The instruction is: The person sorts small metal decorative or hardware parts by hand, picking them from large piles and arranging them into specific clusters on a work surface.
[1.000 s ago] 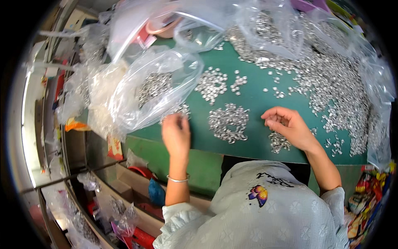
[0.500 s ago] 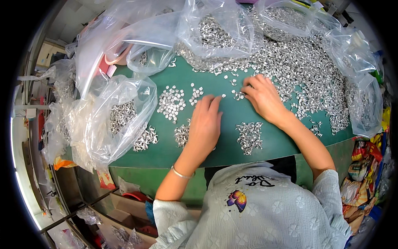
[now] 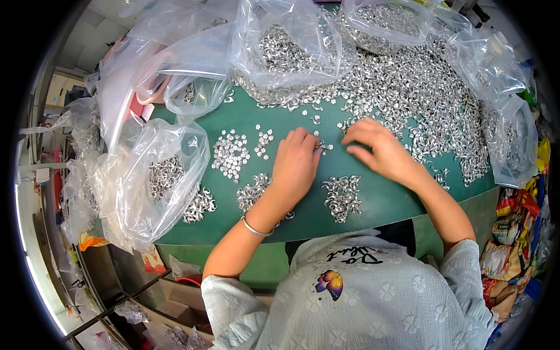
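Note:
My left hand (image 3: 296, 162), a bangle on its wrist, is over the green tabletop with its fingers curled together. Its fingertips touch a few small silver metal pieces (image 3: 327, 147); whether one is pinched is hidden. To the right, my right hand (image 3: 382, 150) hovers with thumb and fingers apart, by the edge of a large heap of silver curved pieces (image 3: 429, 96). Left of my left hand lie a cluster of flower-shaped silver pieces (image 3: 231, 154) and a smaller one (image 3: 264, 140). Curved pieces (image 3: 251, 192) form a pile partly under my left forearm; another pile (image 3: 342, 198) sits between my arms.
Clear plastic bags (image 3: 289, 46) of silver pieces line the far side. Another open bag (image 3: 166, 181) stands at the left, with curved pieces (image 3: 200, 205) at its mouth. A plastic bag (image 3: 513, 137) hangs over the right edge. Colourful packages (image 3: 504, 251) are stacked at lower right.
My right hand has shifted slightly right and down, its thumb spreading from the fingers. My left hand has reached slightly right to the small silver pieces. The whole view has shifted a little.

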Tool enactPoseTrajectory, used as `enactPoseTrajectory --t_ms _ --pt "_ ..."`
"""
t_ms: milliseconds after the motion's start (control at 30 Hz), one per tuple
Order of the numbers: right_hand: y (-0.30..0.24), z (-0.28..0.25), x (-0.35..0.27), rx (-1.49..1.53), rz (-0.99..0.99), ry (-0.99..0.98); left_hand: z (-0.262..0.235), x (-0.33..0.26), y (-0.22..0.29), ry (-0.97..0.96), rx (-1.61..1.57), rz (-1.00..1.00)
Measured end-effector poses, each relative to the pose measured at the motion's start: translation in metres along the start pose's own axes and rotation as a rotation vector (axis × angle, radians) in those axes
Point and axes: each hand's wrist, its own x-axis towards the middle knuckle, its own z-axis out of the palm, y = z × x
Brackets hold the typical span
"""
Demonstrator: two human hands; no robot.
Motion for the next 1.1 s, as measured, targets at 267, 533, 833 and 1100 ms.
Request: enactPoseTrajectory --t_ms 267,533,833,1100 --pt "0.009 0.011 0.017 -0.257 -0.009 0.082 0.002 -0.011 0.015 -0.013 -0.039 0.066" --pt "0.008 -0.012 -0.004 -0.233 0.119 0.120 0.011 -0.021 0.023 0.030 -0.040 -0.041" --pt "0.001 0.001 -0.018 -0.255 0.075 0.078 0.000 -0.031 0.034 -0.042 -0.038 -0.070" --pt "-0.020 0.021 -0.015 0.038 0.003 -0.017 0.007 -0.031 0.024 -0.083 -0.222 -0.045"
